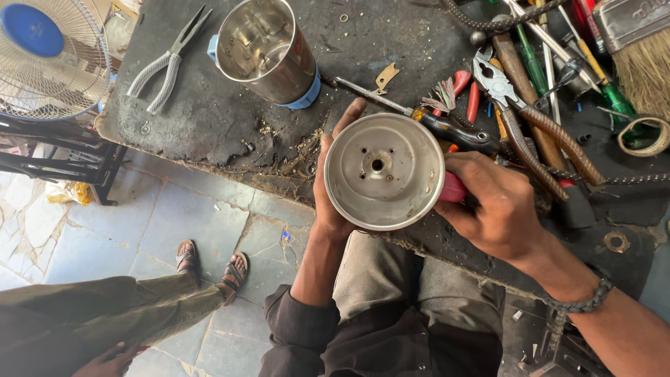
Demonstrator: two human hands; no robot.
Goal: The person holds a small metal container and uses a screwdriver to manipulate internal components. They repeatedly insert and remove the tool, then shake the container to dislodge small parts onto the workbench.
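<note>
At the upper left of the frame a fan stands beside the dark, grimy workbench, and a pair of grey-handled pliers lies near the bench's left end; at the lower left another person's sandalled feet rest on the stone floor, close enough that anything dropped off the bench edge could land near them. A second steel jar with a blue base lies tipped on its side at top centre, and being round it could roll if the bench is jolted. In the middle of the frame, just over the bench's near edge, the left hand cups the far side of a round steel jar, fingers curled around its rim, open mouth facing up so the holed bottom shows. The right hand is closed around the jar's pink base. The metal looks smooth, so a loosened hold could let it slip into the lap or onto the floor, and the thin rim could nick a finger. To the right, a screwdriver, red-handled pliers, a brush and other tools are crowded together just behind the jar; a careless elbow or wrist could knock them off.
</note>
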